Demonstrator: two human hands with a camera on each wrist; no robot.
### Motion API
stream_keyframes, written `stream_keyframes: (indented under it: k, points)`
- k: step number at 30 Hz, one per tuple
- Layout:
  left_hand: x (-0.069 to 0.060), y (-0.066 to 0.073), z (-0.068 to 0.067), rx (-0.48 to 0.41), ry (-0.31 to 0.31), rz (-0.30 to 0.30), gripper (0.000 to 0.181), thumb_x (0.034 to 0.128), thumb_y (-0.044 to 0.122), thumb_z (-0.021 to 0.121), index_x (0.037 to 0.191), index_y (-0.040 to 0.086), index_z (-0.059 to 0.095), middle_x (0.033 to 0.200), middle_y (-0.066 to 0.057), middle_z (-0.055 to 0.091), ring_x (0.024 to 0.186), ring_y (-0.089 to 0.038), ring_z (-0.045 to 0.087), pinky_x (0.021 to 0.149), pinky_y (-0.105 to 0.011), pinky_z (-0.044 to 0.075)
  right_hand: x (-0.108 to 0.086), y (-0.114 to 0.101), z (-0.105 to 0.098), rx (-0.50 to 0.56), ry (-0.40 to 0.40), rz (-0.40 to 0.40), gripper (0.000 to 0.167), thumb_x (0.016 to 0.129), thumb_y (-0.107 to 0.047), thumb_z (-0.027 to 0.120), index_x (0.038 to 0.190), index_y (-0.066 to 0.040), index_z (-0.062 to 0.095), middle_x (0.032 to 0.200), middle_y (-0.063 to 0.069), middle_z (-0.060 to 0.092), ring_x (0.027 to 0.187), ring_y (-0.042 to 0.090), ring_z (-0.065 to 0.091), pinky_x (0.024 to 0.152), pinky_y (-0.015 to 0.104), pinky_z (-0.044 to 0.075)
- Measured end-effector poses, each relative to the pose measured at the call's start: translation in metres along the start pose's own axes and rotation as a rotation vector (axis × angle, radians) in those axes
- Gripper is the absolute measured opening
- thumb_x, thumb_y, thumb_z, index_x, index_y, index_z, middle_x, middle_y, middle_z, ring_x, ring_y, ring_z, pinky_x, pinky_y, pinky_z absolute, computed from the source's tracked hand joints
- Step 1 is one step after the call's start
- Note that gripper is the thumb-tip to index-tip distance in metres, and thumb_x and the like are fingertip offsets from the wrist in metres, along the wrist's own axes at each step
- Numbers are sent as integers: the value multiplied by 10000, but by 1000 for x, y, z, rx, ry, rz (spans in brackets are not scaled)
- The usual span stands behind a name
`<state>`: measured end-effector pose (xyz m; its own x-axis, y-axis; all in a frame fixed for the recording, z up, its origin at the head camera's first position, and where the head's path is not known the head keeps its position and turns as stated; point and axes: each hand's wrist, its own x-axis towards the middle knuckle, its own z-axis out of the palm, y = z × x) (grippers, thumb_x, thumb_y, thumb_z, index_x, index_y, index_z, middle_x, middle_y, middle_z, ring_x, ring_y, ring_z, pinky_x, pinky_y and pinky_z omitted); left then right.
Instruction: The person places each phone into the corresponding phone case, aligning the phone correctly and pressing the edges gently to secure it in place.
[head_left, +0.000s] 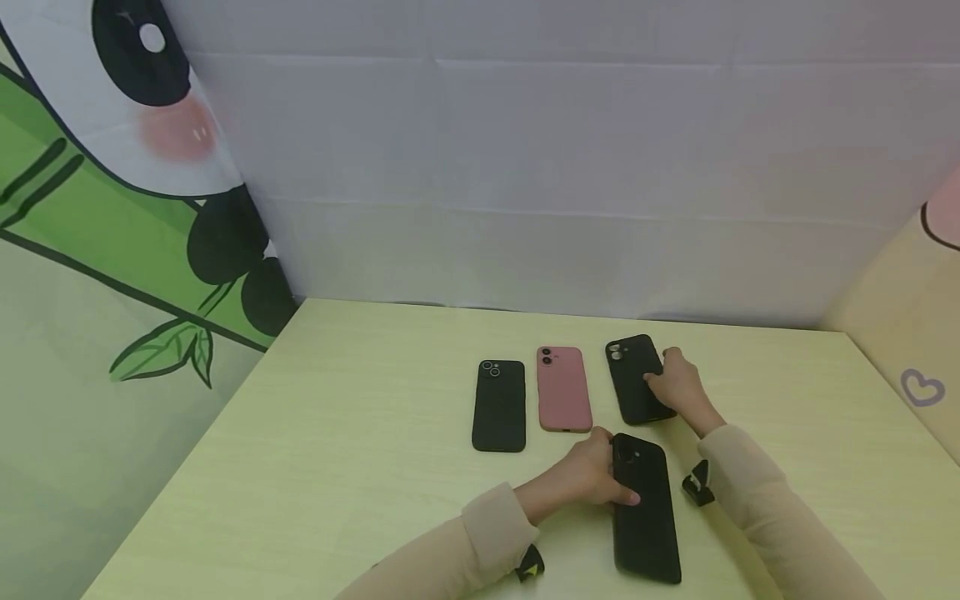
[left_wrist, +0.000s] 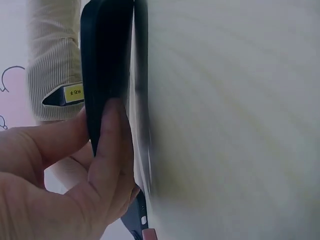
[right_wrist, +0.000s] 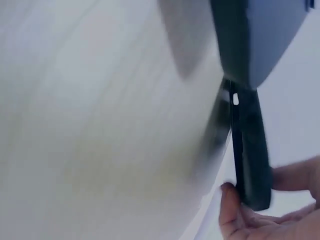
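Near pink phone (head_left: 565, 392) and leftmost phone (head_left: 498, 412), left grip (head_left: 588, 473) around front phone (head_left: 648, 529), right grip (head_left: 681, 387) around back phone (head_left: 632, 382).

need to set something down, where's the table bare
The table is bare left of the leftmost case and between right sleeve and right edge. Crowded around the pink case, left hand, right hand and held cases.

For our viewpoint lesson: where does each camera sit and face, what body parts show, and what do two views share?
Head: on the head, facing forward and down over the table; both sleeves and grips show.
Left wrist: on that wrist, facing the left grip holding the near black phone case; right sleeve behind.
Right wrist: on that wrist, facing the right grip holding the far black phone case.
Shared by both wrist views: both black cases.
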<state>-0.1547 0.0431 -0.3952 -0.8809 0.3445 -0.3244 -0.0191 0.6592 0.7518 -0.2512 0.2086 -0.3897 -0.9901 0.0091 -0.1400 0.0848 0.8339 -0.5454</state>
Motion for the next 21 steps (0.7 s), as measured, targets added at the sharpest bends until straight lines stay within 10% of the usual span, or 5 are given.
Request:
stream_keyframes:
  k: [8,21]
  points:
    - [-2,-7,0,-452,-137,-21,385,765,-99,654,1060,45,453,799,-114,618,704,-287,662,568,-355,543,-2,3,-3,378,-14,122,444,946,-75,377,1323,153,319,1308,350,372,1197,448,410,962,485,408]
    - [-2,-17,-9,-603,-168,-38,401,841,-76,565,1181,77,417,917,-151,676,811,-264,671,622,-341,538,-8,2,-6,740,20,181,469,965,-98,365,1392,69,266,1379,275,336,1245,349,410,980,359,416]
